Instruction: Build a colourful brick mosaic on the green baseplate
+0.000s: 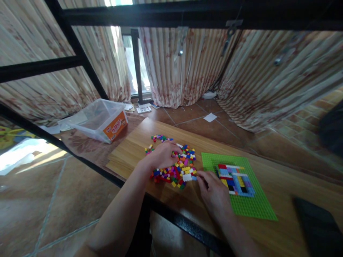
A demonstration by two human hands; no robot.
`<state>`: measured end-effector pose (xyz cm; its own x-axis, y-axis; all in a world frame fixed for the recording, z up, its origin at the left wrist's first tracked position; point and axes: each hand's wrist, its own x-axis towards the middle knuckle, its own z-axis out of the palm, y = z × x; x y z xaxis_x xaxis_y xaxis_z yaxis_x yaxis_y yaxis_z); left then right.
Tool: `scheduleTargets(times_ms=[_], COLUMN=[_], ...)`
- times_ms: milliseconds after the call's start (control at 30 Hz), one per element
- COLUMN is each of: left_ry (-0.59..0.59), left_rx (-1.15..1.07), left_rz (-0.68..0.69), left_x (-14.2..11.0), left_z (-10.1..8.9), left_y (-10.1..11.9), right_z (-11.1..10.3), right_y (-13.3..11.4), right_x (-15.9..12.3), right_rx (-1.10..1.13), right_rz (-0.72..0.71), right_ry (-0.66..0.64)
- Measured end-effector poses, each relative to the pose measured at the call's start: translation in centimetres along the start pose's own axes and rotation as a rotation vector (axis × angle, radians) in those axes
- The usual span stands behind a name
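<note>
A loose pile of small coloured toy bricks [175, 172] is spread on the wooden table. Over the pile reaches my left hand [165, 154], its fingers apart and curved down among the bricks. My right hand [214, 191] is at the pile's right edge, thumb and forefinger drawn together beside a white brick [187, 177] and a light blue one. What those fingertips hold, if anything, is too small to make out. Right of this hand lies a green baseplate [255, 205] bearing a flat build of multicoloured bricks [235, 180], partly behind the hand.
A dark flat object [316, 221] lies on the table [284, 178] at right. Beyond the table's left end stands a clear plastic bin [92, 119] with an orange label. Black metal bars [150, 16] cross above and at left. Striped curtains [166, 67] hang behind.
</note>
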<state>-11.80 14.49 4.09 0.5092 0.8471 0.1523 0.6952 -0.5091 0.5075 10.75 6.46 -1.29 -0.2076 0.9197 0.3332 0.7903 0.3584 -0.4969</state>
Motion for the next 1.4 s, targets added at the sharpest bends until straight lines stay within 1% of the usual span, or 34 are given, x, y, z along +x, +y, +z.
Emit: scheduleTargets(times_ms=[100,200,367,500,600,733,900,1033,1133,1267,1333,1400], left_ry=[-0.041,-0.044,-0.023,-0.004,-0.041,-0.084,-0.066,-0.013,-0.039,-0.122,-0.142,-0.145], left_rx=[0.102,0.139,0.075,0.016,0.041,0.13,0.113,-0.024,-0.229,-0.538,-0.67,-0.753], left_rz=[-0.015,-0.014,0.003,-0.071,-0.082,-0.076,-0.072,-0.048,-0.033,-0.056,-0.069,-0.097], left_x=[0.3,0.4,0.5,0.5,0.4,0.4,0.6,0.7,0.8,1.2,1.5,1.7], left_z=[0.8,1.2,0.9,0.6,0.7,1.0,1.1,0.6,0.9,2.7,3.7,4.3], left_y=[0.6,0.4,0.1,0.2,0.1,0.2,0.0,0.2,1.2,3.2,4.2,5.0], right_z=[-0.1,-0.2,-0.5,-0.9,-1.1,-1.2,-1.2,-1.1,-1.1,-1.3,-1.5,-1.8], right_y=[0.0,-0.1,-0.1,-0.1,-0.1,-0.4,-0.7,-0.8,-1.0,-1.2,-1.2,-1.1], right_x=[0.0,-0.1,0.0,0.2,0.3,0.3,0.4,0.5,0.5,0.4,0.4,0.5], right_rx=[0.008,0.016,0.026,0.037,0.049,0.053,0.041,0.075,0.134,0.168,0.175,0.186], right_rz=[-0.009,-0.01,0.005,0.033,0.042,0.047,0.032,0.027,0.011,0.023,0.032,0.033], right_ry=[-0.01,-0.014,0.009,0.032,0.033,0.023,0.026,0.072,0.136,0.168,0.174,0.179])
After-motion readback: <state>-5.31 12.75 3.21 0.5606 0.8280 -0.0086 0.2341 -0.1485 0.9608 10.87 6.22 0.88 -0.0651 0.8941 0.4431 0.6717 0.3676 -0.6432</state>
